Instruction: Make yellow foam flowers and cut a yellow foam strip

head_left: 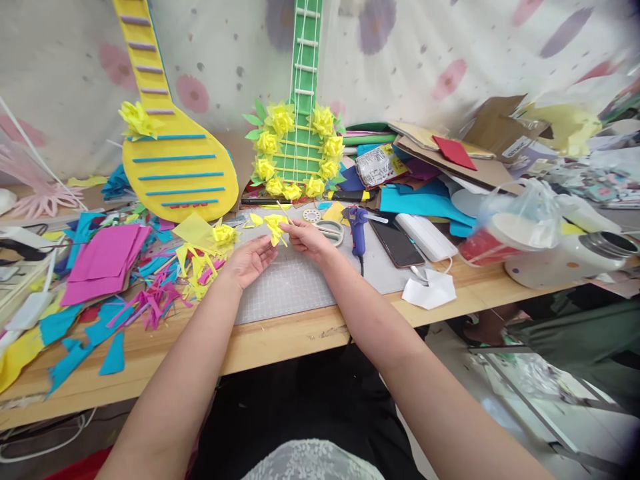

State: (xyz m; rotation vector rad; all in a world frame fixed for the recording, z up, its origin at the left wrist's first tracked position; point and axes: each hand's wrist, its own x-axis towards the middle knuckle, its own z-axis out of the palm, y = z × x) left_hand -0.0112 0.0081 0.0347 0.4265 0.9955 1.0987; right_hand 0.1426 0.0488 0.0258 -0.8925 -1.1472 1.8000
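Observation:
Over the grey cutting mat (270,290), my right hand (307,239) pinches a small yellow paper flower (275,227). A thin stick (283,212) pokes up by its fingertips. My left hand (253,259) is palm up just below and left of the flower, fingers apart and slightly curled; whether its fingertips touch the petals I cannot tell. A loose yellow petal (256,219) and another yellow flower (225,234) lie to the left. Scissors (330,231) rest behind my right hand, and a blue glue gun (357,230) stands to its right.
A yellow lute-shaped board (180,177) and a green flower-trimmed one (305,80) lean at the back. Magenta sheets (103,263) and paper scraps (155,300) cover the left. A phone (397,243), white power bank (425,237), bagged cup (510,227) and white jar (560,263) occupy the right.

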